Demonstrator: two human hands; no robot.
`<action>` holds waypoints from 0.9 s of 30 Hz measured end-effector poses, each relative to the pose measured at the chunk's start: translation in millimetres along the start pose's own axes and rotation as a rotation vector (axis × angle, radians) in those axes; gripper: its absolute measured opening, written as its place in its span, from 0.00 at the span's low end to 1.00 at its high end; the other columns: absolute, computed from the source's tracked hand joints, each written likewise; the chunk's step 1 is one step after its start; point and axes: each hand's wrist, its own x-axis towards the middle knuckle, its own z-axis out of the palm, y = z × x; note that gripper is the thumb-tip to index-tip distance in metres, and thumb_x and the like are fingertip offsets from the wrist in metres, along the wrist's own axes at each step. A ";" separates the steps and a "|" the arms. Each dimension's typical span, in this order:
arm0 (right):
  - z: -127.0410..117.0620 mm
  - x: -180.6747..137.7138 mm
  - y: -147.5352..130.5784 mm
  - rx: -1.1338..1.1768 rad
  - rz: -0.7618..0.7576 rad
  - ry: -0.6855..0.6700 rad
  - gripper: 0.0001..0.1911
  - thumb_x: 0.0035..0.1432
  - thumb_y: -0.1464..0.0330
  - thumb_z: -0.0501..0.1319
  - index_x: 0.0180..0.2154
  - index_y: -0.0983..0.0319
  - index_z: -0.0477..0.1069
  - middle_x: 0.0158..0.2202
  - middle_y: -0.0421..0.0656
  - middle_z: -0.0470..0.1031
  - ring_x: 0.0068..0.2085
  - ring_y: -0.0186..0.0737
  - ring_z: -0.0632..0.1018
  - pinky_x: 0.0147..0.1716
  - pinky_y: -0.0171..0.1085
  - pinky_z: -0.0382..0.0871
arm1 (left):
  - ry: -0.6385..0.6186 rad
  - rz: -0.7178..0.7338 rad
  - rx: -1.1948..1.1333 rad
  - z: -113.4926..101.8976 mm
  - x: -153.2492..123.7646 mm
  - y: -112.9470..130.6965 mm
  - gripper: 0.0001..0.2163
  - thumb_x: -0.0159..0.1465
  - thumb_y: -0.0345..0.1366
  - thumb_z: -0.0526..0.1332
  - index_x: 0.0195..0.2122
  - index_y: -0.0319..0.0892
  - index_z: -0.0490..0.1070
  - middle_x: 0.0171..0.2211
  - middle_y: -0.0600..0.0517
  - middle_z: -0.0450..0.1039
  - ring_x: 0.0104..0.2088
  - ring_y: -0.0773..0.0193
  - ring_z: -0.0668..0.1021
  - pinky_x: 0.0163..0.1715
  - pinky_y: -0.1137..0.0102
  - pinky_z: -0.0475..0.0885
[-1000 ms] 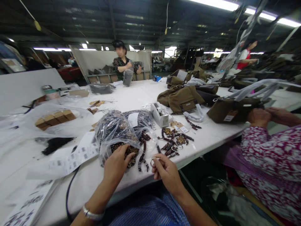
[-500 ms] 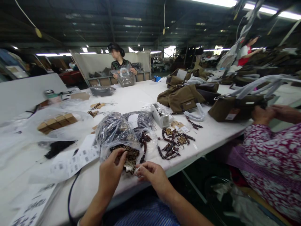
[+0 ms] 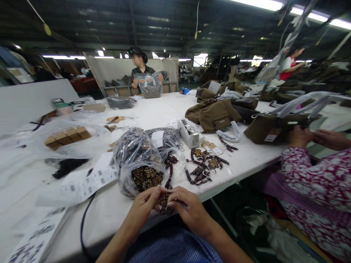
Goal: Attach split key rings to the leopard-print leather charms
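Observation:
My left hand (image 3: 145,206) and my right hand (image 3: 190,208) meet at the front edge of the table. Between their closed fingers is a leopard-print charm (image 3: 165,204), partly hidden, with a bit of metal at the right fingers. Just beyond, a clear plastic bag (image 3: 131,149) lies with its mouth towards me, showing leopard-print pieces (image 3: 148,177) inside. A dark beaded strap (image 3: 170,175) hangs from a second filled plastic bag (image 3: 164,138) beside it. Right of the hands lie several finished-looking charms (image 3: 201,170) with straps and metal rings.
A tape dispenser (image 3: 189,134) stands behind the charms, near brown handbags (image 3: 216,115). At right, a co-worker's hands (image 3: 301,137) work at another handbag (image 3: 263,129). Label sheets (image 3: 90,182), a black cord (image 3: 83,223) and bagged cardboard pieces (image 3: 68,137) lie left. Another person stands across the table.
My left hand has left the bag's mouth and come right and down to join the right hand. The charm is now between both hands. The person opposite has raised the bagged handbag.

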 end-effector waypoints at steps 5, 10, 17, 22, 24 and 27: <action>-10.7 -6.2 -10.3 -0.187 -0.039 -0.206 0.09 0.65 0.72 0.57 0.38 0.59 0.77 0.41 0.45 0.75 0.44 0.39 0.76 0.45 0.34 0.70 | -0.128 0.134 0.184 1.0 1.0 0.9 0.14 0.61 0.44 0.61 0.41 0.44 0.81 0.38 0.47 0.81 0.38 0.57 0.80 0.40 0.67 0.74; -10.7 -8.5 -11.7 -0.355 -0.093 -0.250 0.11 0.65 0.72 0.56 0.38 0.59 0.78 0.39 0.44 0.76 0.39 0.38 0.77 0.39 0.33 0.70 | -0.110 0.140 0.224 -1.0 -4.7 4.4 0.08 0.59 0.39 0.63 0.36 0.46 0.82 0.37 0.49 0.81 0.40 0.57 0.80 0.42 0.68 0.72; -16.3 -6.8 -21.1 -0.138 -0.016 -0.196 0.08 0.63 0.69 0.60 0.37 0.59 0.79 0.44 0.45 0.77 0.46 0.39 0.77 0.48 0.36 0.69 | -0.113 0.058 0.088 -3.9 -9.3 15.6 0.12 0.60 0.44 0.62 0.32 0.40 0.76 0.29 0.51 0.77 0.31 0.61 0.77 0.34 0.70 0.72; -18.0 -7.1 -24.7 0.013 0.226 0.159 0.10 0.62 0.62 0.61 0.33 0.61 0.76 0.44 0.47 0.78 0.46 0.43 0.77 0.49 0.39 0.68 | 0.017 0.192 0.084 -5.6 -10.9 10.7 0.11 0.63 0.44 0.60 0.33 0.42 0.74 0.43 0.48 0.77 0.44 0.58 0.77 0.44 0.69 0.72; -15.9 -6.8 -22.9 0.121 0.328 0.220 0.14 0.63 0.58 0.59 0.35 0.62 0.74 0.33 0.45 0.79 0.35 0.41 0.79 0.38 0.36 0.72 | 0.021 0.203 0.114 -4.2 -11.6 7.8 0.11 0.65 0.44 0.59 0.36 0.42 0.74 0.40 0.49 0.78 0.41 0.59 0.79 0.43 0.69 0.73; -11.7 -5.9 -18.6 0.241 0.396 0.239 0.17 0.62 0.54 0.59 0.38 0.62 0.71 0.23 0.40 0.75 0.25 0.36 0.75 0.26 0.32 0.68 | -0.008 0.237 0.152 0.8 -12.8 6.0 0.10 0.65 0.43 0.59 0.38 0.43 0.75 0.36 0.50 0.78 0.35 0.61 0.80 0.39 0.69 0.75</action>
